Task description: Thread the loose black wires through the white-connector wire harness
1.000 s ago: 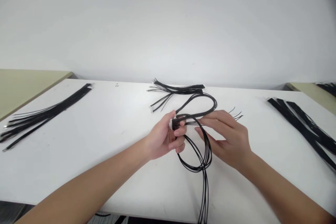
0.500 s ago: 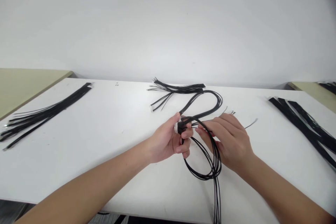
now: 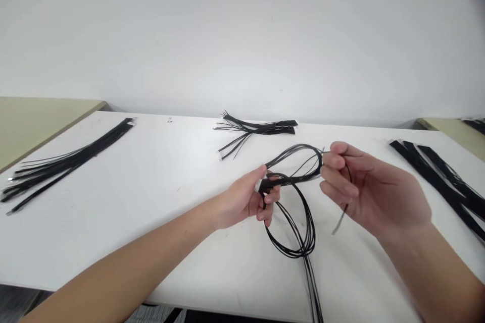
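A looped bundle of thin black wires (image 3: 299, 222) hangs between my hands above the white table (image 3: 159, 202). My left hand (image 3: 246, 199) is closed, pinching the bundle where the wires cross, near a small white connector. My right hand (image 3: 373, 189) is raised to the right, its fingers curled and pinching the far end of the wire loop; one loose wire end dangles below its fingers. The wires trail down off the table's front edge.
A small pile of black wires (image 3: 253, 128) lies at the table's back middle. A long bundle of black wires (image 3: 64, 164) lies at the left, and wider black bundles (image 3: 439, 181) at the right. Olive-topped tables (image 3: 34, 118) adjoin on both sides.
My right hand has lifted and moved right, pulling the wire ends out from the loop. My left hand has stayed in place, still pinching the bundle.
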Motion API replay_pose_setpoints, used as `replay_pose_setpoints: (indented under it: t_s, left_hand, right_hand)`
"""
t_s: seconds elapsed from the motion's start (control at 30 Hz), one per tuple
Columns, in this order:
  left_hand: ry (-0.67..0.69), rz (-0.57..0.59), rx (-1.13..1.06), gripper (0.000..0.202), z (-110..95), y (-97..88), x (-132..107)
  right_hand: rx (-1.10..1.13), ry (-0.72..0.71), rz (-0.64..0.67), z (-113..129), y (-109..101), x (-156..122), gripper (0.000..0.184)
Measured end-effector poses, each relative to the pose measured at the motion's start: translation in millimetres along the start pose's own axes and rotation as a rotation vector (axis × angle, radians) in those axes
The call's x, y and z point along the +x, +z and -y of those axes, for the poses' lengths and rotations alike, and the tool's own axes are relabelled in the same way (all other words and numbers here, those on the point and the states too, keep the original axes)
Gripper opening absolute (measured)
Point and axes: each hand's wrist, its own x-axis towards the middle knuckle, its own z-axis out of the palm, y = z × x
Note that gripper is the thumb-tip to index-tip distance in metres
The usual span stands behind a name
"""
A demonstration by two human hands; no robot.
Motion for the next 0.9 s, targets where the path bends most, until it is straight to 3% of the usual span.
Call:
replay_pose_setpoints:
  t_s: [0.13, 0.27, 0.53, 0.63, 0.73, 0.9]
  left_hand:
    - [-0.003, -0.074, 0.075, 0.040, 2, -2.4, 2]
    - [-0.006, -0.132, 0.070, 0.039, 1, -2.6, 2]
    - [-0.016, -0.206, 0.101, 0.039, 0, 0.6, 1]
    - [-0.011, -0.232, 0.099, 0.040, 0, 1.3, 1]
    - [0.002, -0.237, 0.117, 0.039, 1, 1.2, 1]
    - [0.061, -0.223, 0.168, 0.039, 2, 0.2, 2]
  right_hand:
    - [-0.139, -0.130, -0.146, -4, -8, 3, 0.035]
    - [-0.339, -0.319, -0.099, -9, -19, 5, 0.055]
    - [-0.436, -0.550, -0.164, -9, -32, 7, 0.060]
    - [-0.444, -0.528, -0.138, -8, -30, 9, 0.058]
    - [-0.398, -0.506, -0.187, -5, -24, 11, 0.044]
    - [-0.397, -0.569, -0.152, -6, -16, 15, 0.035]
